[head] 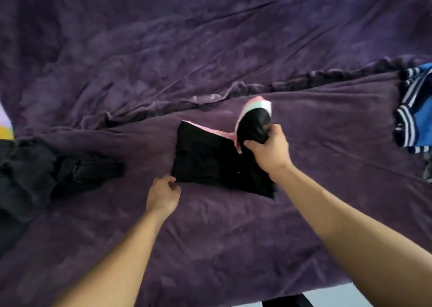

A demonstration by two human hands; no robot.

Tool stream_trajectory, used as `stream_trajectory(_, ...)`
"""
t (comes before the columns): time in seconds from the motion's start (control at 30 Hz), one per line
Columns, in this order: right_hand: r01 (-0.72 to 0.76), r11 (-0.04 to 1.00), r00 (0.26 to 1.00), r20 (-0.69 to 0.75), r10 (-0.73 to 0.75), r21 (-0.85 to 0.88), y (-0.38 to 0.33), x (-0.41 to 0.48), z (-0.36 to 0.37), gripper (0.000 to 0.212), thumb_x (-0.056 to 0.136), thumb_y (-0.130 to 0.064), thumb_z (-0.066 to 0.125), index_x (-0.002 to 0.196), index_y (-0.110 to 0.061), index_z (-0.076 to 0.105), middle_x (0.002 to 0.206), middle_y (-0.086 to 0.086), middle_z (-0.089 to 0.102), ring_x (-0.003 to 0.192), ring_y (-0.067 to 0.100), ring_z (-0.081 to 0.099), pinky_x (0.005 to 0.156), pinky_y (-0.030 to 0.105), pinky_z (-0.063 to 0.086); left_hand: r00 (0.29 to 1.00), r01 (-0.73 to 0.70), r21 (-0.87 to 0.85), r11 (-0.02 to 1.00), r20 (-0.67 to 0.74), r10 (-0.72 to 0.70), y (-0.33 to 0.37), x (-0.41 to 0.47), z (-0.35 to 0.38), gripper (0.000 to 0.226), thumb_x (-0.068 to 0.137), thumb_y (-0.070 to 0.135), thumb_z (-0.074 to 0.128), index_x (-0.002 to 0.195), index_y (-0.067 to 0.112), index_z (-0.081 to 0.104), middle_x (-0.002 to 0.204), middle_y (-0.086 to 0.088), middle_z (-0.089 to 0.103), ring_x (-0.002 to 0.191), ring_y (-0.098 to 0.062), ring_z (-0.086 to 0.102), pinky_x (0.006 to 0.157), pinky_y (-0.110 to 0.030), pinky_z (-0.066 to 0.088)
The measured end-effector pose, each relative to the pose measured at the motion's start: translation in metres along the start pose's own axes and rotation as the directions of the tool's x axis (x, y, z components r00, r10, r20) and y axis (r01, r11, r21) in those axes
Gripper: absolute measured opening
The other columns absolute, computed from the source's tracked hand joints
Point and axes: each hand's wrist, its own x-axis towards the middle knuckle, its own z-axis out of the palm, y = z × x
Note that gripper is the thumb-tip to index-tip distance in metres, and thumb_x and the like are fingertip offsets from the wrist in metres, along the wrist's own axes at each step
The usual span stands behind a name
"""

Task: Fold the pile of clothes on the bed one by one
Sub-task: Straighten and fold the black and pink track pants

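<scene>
Two hands on black garment [205, 164]: left hand [163, 194] pinches 7 o'clock corner, right hand [268, 152] grips lifted 1 o'clock end; best: anchor corner, lay end square.

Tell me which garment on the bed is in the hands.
The black garment with pink trim, mid-bed: left hand pinches its corner, right hand grips its lifted end. The dark pile and blue striped garment lie untouched.
</scene>
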Motion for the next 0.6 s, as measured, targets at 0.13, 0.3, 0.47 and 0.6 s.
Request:
stream_trajectory(0.13,0.069,0.993,0.962,0.271,-0.04,-0.097,-0.04,-0.025,0.097,0.06,0.076,-0.024,0.077,0.127,-0.018,0.045,0.117,0.008,0.064,0.106,0.029,0.06,0.083,0.027,0.04,0.999,0.038,-0.037,0.999,-0.024,-0.039,-0.032,0.01,-0.037,0.031,0.091,0.017,0.055,0.121,0.01,0.061,0.125,-0.014,0.058,0.113,-0.03,0.056,0.096,-0.031,0.043)
stream_trajectory(0.3,0.144,0.975,0.919,0.387,-0.07,-0.166,-0.019,-0.041,0.134,0.059,0.084,-0.016,0.066,0.138,-0.018,0.044,0.125,0.008,0.059,0.109,0.025,0.06,0.094,0.036,0.048,0.992,0.063,-0.028,0.998,-0.107,-0.066,-0.052,0.033,-0.056,0.028,0.091,0.024,0.056,0.116,0.012,0.061,0.121,-0.016,0.06,0.112,-0.034,0.057,0.092,-0.034,0.045)
stream_trajectory(0.47,0.276,0.81,0.958,0.078,-0.277,-0.517,0.043,-0.022,0.084,0.053,0.088,-0.031,0.06,0.138,-0.024,0.044,0.14,0.006,0.043,0.127,0.032,0.04,0.091,0.045,0.045,0.976,-0.161,-0.125,0.979,-0.165,0.139,-0.001,0.056,-0.029,0.052,0.096,0.043,0.047,0.14,0.017,0.041,0.138,-0.014,0.045,0.123,-0.033,0.047,0.097,-0.039,0.039)
stream_trajectory(0.6,0.104,0.853,0.993,0.097,-0.064,-0.511,0.071,0.003,0.087,0.069,0.09,-0.053,0.053,0.149,-0.036,0.021,0.158,0.008,0.019,0.139,0.034,0.027,0.104,0.052,0.037,0.977,-0.182,-0.217,0.959,-0.154,0.15,0.028,0.083,0.01,0.066,0.095,0.055,0.037,0.149,0.021,0.021,0.143,-0.014,0.041,0.128,-0.034,0.041,0.103,-0.043,0.034)
